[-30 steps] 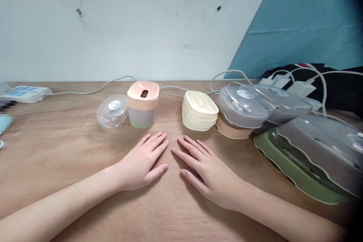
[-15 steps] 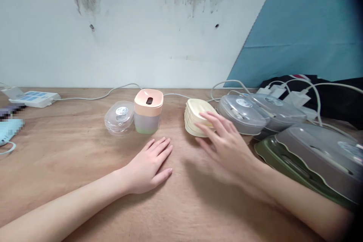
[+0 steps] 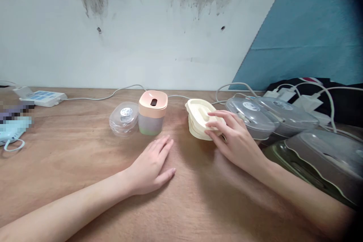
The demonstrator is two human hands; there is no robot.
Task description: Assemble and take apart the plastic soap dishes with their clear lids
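My left hand (image 3: 151, 162) lies flat and open on the wooden table (image 3: 70, 166), fingers stretched toward a translucent cup with a pink lid (image 3: 152, 112). My right hand (image 3: 235, 140) reaches to a stack of cream oval lids (image 3: 198, 115). Its fingers rest on the top lid and the thumb presses its near edge, closing on it. The top lid sits slightly askew on the stack. A small clear round container (image 3: 123, 119) stands just left of the pink-lidded cup.
Two grey-lidded containers (image 3: 251, 115) (image 3: 286, 115) sit right of the cream stack. A green tray with a grey cover (image 3: 320, 155) is at the near right. White chargers and cables (image 3: 300, 100) lie behind. A power strip (image 3: 42, 97) is at the far left.
My right hand lifted off the table, moved forward and right, and closed on the top cream lid. My left hand stayed flat. The view tilted upward.
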